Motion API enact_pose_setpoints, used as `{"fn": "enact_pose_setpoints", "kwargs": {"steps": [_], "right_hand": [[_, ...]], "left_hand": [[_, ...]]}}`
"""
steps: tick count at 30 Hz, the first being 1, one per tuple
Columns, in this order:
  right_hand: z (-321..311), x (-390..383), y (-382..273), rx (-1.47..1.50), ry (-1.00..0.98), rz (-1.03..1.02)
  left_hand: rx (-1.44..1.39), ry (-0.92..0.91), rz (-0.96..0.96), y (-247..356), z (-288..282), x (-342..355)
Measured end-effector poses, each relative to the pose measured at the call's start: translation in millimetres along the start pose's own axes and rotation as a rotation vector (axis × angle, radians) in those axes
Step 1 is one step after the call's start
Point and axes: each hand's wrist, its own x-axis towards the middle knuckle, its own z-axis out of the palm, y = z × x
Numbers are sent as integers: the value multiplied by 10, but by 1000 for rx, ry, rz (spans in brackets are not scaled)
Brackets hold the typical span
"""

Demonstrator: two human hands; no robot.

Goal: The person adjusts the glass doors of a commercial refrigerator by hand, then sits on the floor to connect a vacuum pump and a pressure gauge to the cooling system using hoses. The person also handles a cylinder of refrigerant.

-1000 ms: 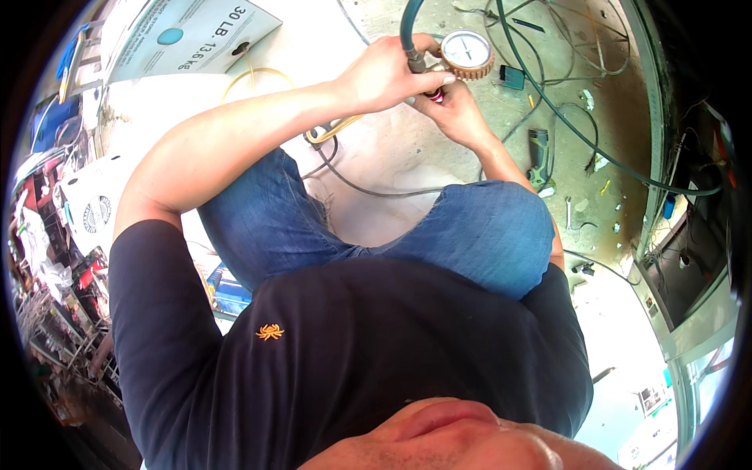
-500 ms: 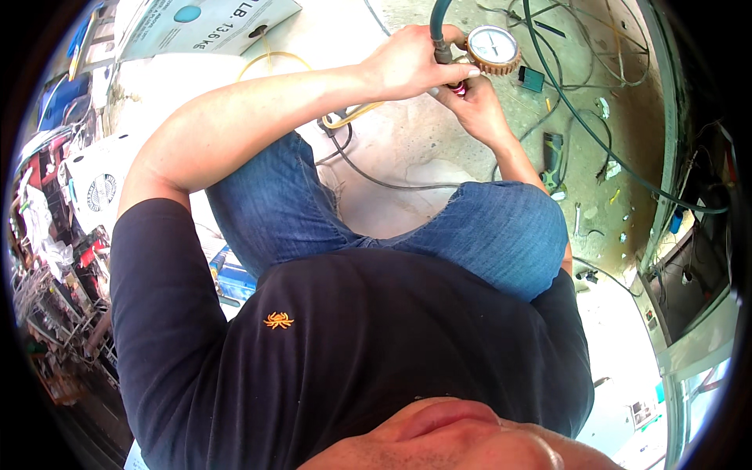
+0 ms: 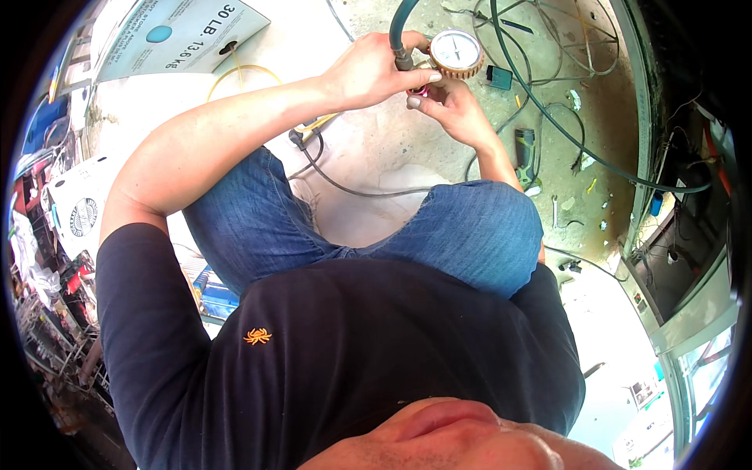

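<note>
A round pressure gauge [image 3: 456,52] with a white dial and a brown ridged rim is held up beyond my knees. My left hand [image 3: 374,72] is closed round its fitting, where a dark green hose [image 3: 399,30] joins it, with the thumb laid along the near side. Just below the gauge, my right hand [image 3: 458,112] pinches a small red-pink knob [image 3: 421,91] between thumb and fingers. The hands nearly touch, and much of the fitting is hidden between them.
A large white-blue box [image 3: 176,47] stands at the far left, a yellow hose [image 3: 249,69] beside it. Tangled cables [image 3: 580,59] lie at the far right. A green-black power tool [image 3: 526,153] and a wrench [image 3: 554,211] rest on the floor. An open metal cabinet [image 3: 681,258] is at right.
The whole view has shifted, so the scene sits farther left. Both hands keep their hold on the gauge's fitting and knob; the right fingers have shifted slightly.
</note>
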Motion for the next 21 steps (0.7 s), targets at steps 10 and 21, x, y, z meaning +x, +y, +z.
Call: {"fn": "enact_pose_setpoints", "kwargs": {"steps": [10, 21], "right_hand": [[97, 20, -77, -333, 216, -135], [147, 54, -78, -355, 277, -174]], "left_hand": [[23, 68, 47, -74, -18, 30], [77, 120, 50, -37, -28, 37]]}}
